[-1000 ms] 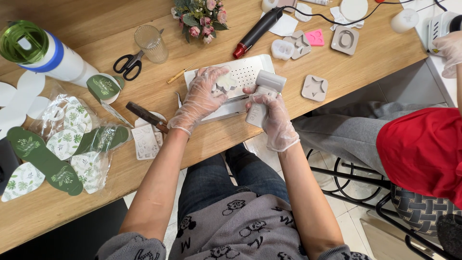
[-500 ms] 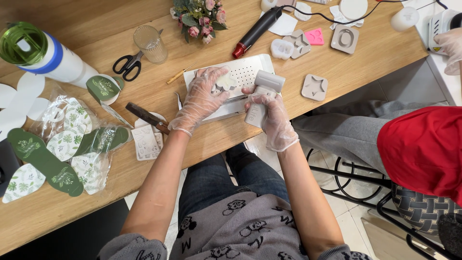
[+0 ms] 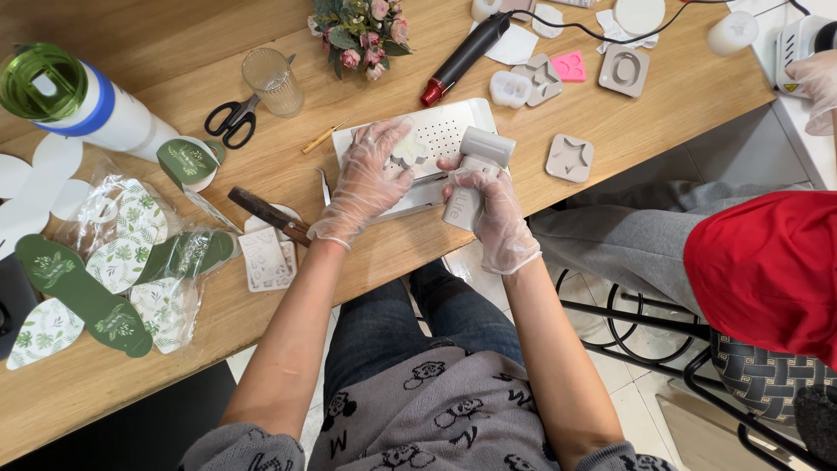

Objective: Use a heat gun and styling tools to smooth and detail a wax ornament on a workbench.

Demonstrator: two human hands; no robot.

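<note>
From the head camera I look straight down on a wooden table (image 3: 218,288), and the work sits at its near edge, close to my lap, where both arms reach it without stretching.

My left hand (image 3: 366,179), in a thin clear glove, presses down on a small white moulded piece (image 3: 408,153) that lies on a white perforated tray (image 3: 440,131). The fingers (image 3: 381,139) are spread and curled over the piece, pinning it flat against the tray, I judge so that it cannot slide.

My right hand (image 3: 493,214), also gloved, is wrapped closed around the handle of a grey handheld tool (image 3: 475,170), whose broad head points at the tray just beside the piece. The grip is a full fist, which keeps the head steady.

A brown-handled knife (image 3: 270,215) lies just left of my left wrist, next to a flat white relief mould (image 3: 266,258). Green leaf-printed card cut-outs (image 3: 113,279) in clear bags are heaped toward the left end, out of the way. Scissors (image 3: 231,119), a ribbed glass cup (image 3: 271,81) and a green-capped bottle (image 3: 74,100) stand further back. Grey silicone moulds, among them a star-shaped one (image 3: 568,158), a black and red heat tool (image 3: 462,57) and a small flower bouquet (image 3: 359,24) line the far edge.

At the right, another person in red (image 3: 767,270) sits beside me; their gloved hand (image 3: 815,83) is at the right edge.
</note>
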